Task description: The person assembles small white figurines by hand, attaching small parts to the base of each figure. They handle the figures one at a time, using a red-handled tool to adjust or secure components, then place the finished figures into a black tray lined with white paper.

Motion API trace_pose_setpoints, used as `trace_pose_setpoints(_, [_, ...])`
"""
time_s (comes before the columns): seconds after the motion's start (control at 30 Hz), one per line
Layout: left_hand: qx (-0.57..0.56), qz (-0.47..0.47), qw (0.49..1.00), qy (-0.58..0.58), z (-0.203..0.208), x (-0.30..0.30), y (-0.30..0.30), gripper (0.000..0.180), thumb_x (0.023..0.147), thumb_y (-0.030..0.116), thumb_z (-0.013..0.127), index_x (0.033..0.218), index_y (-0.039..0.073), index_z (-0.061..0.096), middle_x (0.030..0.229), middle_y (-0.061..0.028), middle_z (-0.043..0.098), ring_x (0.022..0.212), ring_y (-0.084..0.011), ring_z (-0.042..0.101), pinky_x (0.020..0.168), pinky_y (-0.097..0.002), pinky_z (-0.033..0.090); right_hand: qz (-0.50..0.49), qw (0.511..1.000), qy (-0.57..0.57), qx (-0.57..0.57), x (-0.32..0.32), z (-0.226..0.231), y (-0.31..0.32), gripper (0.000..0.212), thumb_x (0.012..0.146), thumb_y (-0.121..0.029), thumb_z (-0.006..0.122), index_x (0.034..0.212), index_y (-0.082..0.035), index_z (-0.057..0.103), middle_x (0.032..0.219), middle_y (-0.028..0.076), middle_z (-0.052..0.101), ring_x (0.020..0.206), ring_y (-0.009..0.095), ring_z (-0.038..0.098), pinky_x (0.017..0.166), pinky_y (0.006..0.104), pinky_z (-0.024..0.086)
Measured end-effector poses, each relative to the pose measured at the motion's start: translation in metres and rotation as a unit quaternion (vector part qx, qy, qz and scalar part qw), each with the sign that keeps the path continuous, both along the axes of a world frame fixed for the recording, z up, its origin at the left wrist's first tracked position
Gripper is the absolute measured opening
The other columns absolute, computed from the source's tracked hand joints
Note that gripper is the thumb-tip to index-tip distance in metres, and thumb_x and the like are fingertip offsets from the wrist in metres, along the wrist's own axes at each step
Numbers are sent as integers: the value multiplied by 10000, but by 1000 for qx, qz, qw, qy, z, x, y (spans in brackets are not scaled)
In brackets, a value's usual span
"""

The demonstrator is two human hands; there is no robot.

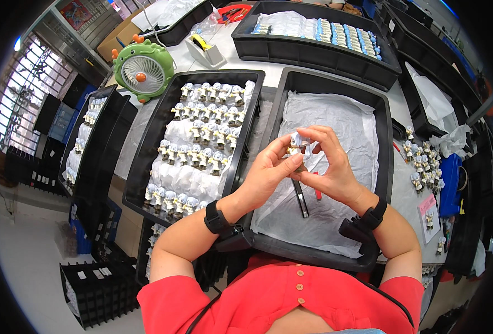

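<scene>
Both of my hands are raised over a black tray (pixel 388 145) lined with white paper (pixel 341 211). Between the fingertips I hold a small white and pale-blue figurine (pixel 296 142). My left hand (pixel 270 171) pinches it from the left with thumb and forefinger. My right hand (pixel 335 167) is curled round its right side, thumb and fingertips meeting at it. Below the hands, a slim dark metal tool (pixel 301 200) and a red piece (pixel 317 189) show over the paper; their upper parts are hidden by my hands.
To the left stands a black tray (pixel 260 92) with rows of similar figurines (pixel 196 156). Loose figurines (pixel 423 161) cluster on the table at right. Behind are a green fan (pixel 141 75), a tape dispenser (pixel 206 53) and another filled tray (pixel 313 53).
</scene>
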State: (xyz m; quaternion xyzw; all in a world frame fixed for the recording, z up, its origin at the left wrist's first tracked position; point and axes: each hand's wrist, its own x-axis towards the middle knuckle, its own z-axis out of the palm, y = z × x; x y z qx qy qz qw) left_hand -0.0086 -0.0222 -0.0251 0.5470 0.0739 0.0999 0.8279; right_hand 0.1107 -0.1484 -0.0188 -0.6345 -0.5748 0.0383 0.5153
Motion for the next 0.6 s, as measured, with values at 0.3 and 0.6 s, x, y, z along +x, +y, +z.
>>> trace_pose_setpoints(0.3, [-21,-35,999,-17,3,0,3,494,928,164,507,1368,40,320,1252,-81,486,968,-164,590,814,-301,493,-8,1000,4,7,-2,0,0,743,619,-92,778,1281,-113,441,1176,79,487,983,190,521,769,316,457])
trace_pose_setpoints(0.6, [-9,-39,999,-25,9,-1,2,506,928,138,497,1385,51,298,1305,-91,448,1003,-203,590,834,-322,497,-13,999,-10,31,-2,-1,1,783,621,-103,789,1308,-114,413,1189,74,485,995,192,508,775,313,453])
